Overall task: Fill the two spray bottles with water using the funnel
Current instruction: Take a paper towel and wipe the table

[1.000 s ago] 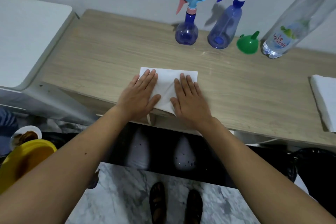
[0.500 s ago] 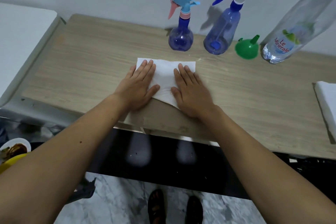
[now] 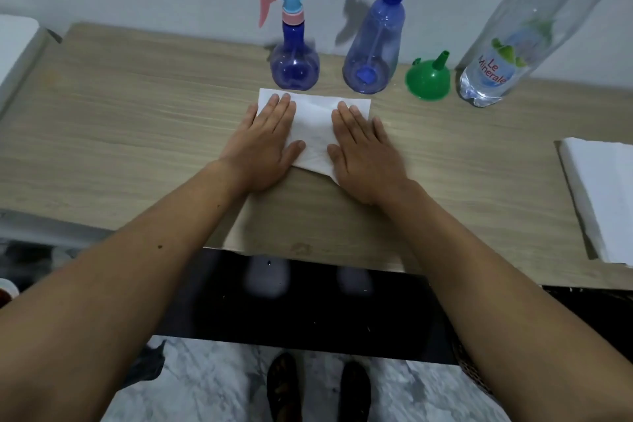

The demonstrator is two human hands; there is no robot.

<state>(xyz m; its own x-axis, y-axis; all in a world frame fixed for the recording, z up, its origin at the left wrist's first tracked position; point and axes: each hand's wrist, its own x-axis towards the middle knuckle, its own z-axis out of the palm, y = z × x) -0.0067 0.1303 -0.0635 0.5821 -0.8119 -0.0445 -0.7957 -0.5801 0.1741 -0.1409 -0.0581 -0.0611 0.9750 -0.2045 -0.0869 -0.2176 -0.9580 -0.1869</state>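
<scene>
Two hands are lying flat, palms down, on a white paper towel (image 3: 313,128) spread on the wooden bench (image 3: 137,134). The left hand (image 3: 263,144) is pressing the left part of the towel with fingers straight and close together; the right hand (image 3: 363,151) is doing the same on the right part, fingers straight and slightly spread. Neither hand is gripping anything, and the two are sitting apart with a strip of towel showing between the thumbs.

Along the far edge of the bench, by the wall, the task items are standing in a row. The short round spray bottle (image 3: 294,62), with a light blue and pink trigger head, is standing upright just beyond the towel. To its right, the taller spray bottle (image 3: 373,51), with a white and blue trigger head, is also standing upright. Whether either holds water cannot be told. Further right, the green funnel (image 3: 428,79) is resting mouth down with its spout pointing up. Right of that, a clear labelled water bottle (image 3: 510,44) is standing near the wall.

At the right edge of the bench, a folded white cloth (image 3: 603,199) is lying well apart from the hands.
</scene>
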